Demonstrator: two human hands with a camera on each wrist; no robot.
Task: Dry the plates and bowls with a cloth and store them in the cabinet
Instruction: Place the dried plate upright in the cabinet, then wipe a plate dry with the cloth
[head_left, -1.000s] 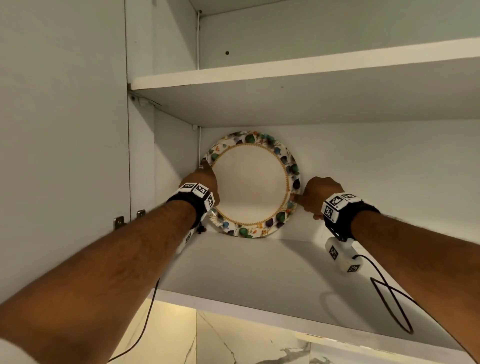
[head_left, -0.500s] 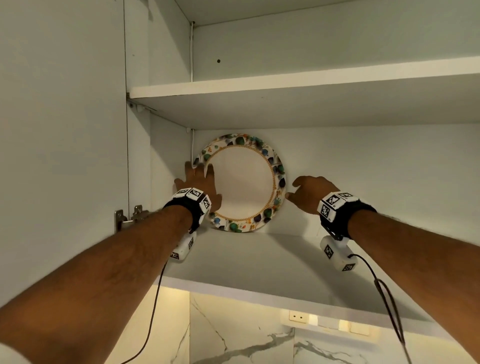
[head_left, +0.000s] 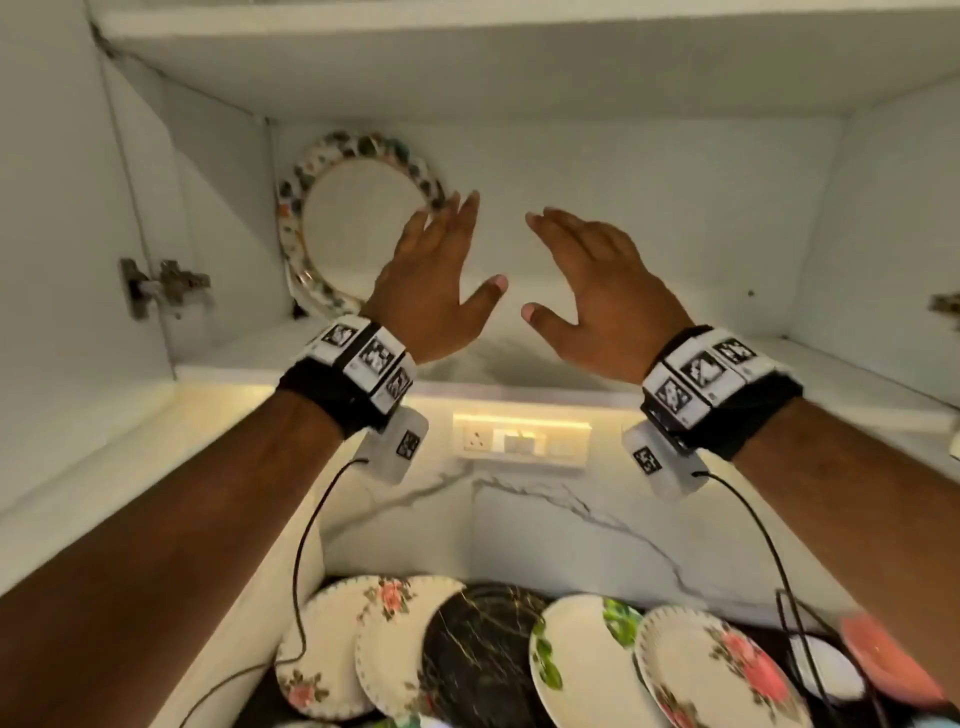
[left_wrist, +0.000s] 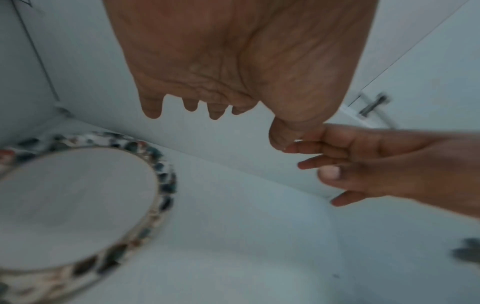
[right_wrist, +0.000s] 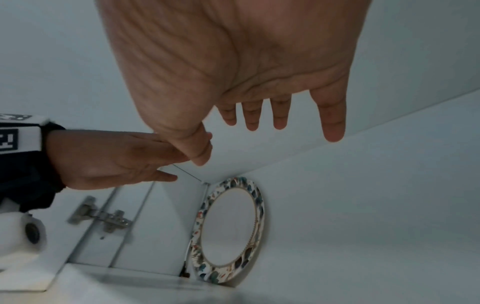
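- Left hand (head_left: 431, 280): raised before the cabinet shelf (head_left: 545, 358), fingers straight and spread, holding nothing.
- Right hand (head_left: 602, 291): raised alongside, fingers extended, empty.
- Round white plate with multicoloured leaf-pattern rim (head_left: 358, 223): stands on edge on the shelf, leaning against the back wall at the left corner, clear of both hands.
- Wristbands (head_left: 363, 358): black-and-white square markers; no readable writing.

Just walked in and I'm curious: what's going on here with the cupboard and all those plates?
A person is putting dishes away. One patterned plate stands on edge in the cabinet, leaning against its back wall in the left corner. Both hands are open and hold nothing: the left hand and right hand are raised in front of the shelf, clear of the plate. More plates wait on the counter below.
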